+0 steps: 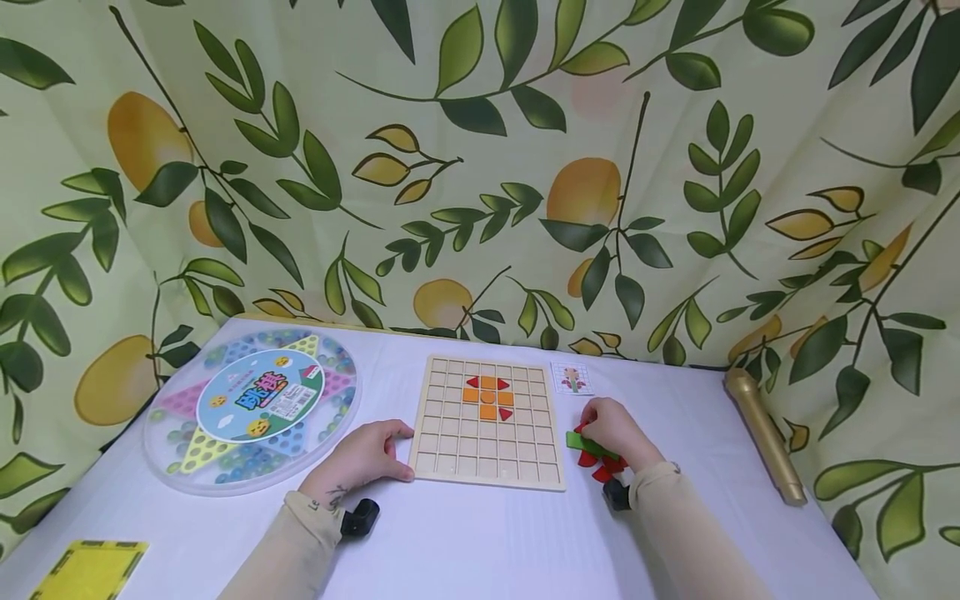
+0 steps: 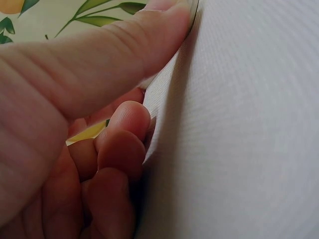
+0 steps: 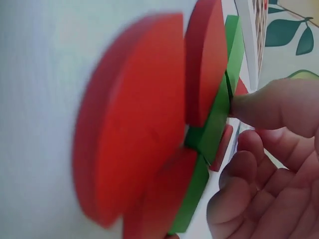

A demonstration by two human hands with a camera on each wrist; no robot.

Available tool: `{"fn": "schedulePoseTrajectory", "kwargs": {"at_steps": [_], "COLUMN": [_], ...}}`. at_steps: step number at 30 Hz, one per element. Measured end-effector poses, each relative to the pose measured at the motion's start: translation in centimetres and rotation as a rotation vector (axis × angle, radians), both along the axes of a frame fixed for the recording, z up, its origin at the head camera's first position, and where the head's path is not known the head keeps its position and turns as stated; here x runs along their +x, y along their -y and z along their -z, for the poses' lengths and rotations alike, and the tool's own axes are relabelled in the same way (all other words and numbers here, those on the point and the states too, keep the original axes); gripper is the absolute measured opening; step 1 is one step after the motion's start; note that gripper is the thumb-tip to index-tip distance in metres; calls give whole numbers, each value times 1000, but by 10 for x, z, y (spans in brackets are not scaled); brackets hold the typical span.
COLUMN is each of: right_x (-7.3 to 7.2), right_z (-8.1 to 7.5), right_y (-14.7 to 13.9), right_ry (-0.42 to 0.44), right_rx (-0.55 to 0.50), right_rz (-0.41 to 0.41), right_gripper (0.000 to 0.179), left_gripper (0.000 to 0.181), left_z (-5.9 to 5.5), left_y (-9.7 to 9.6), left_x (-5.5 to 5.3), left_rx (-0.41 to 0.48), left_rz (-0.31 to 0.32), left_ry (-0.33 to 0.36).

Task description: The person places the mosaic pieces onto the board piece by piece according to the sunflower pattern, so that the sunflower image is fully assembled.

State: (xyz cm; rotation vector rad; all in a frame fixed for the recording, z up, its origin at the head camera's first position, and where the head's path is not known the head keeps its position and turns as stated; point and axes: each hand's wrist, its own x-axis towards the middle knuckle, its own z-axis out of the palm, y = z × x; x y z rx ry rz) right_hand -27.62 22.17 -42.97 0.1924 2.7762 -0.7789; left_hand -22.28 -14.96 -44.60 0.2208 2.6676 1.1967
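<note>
A wooden grid board (image 1: 442,442) lies mid-table, its upper cells bearing orange squares (image 1: 488,412) and red triangles (image 1: 505,413). My left hand (image 1: 363,458) rests at the board's left edge, thumb and index fingertip touching it, other fingers loosely bent. Right of the board, my right hand (image 1: 617,429) reaches down over a small pile of wooden pieces. In the right wrist view, its thumb touches a green piece (image 3: 219,107) among red rounded pieces (image 3: 144,114). I cannot tell whether its fingers pinch one; the index fingertip is hidden.
A small pattern card (image 1: 572,378) lies beyond the pile. At left sits a round clear case (image 1: 161,467) of marbles with a bright label. A yellow square frame (image 1: 90,571) is at the near left corner, and a gold cylinder (image 1: 765,437) at the right. Leaf-print cloth hangs behind.
</note>
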Motion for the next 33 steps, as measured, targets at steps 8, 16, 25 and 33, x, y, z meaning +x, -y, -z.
{"fn": "schedulePoseTrajectory", "kwargs": {"at_steps": [8,16,25,33], "right_x": [-1,-10,-19,-27], "right_z": [-9,-22,-19,-13], "right_y": [13,67,113,137], "right_ry": [-97,-56,-131,-205], "right_rx": [-273,-558,-342,-140], "right_rz": [79,-4,-227,-480], "right_gripper": [16,27,17,15], "left_gripper": [57,57,56,56], "left_z": [1,0,-1,-2], "left_y": [1,0,-1,0], "left_x": [-1,0,0,0], "left_rx": [-10,-12,-11,-7], "left_rz": [1,13,16,7], "left_ry": [5,-13,-13,5]}}
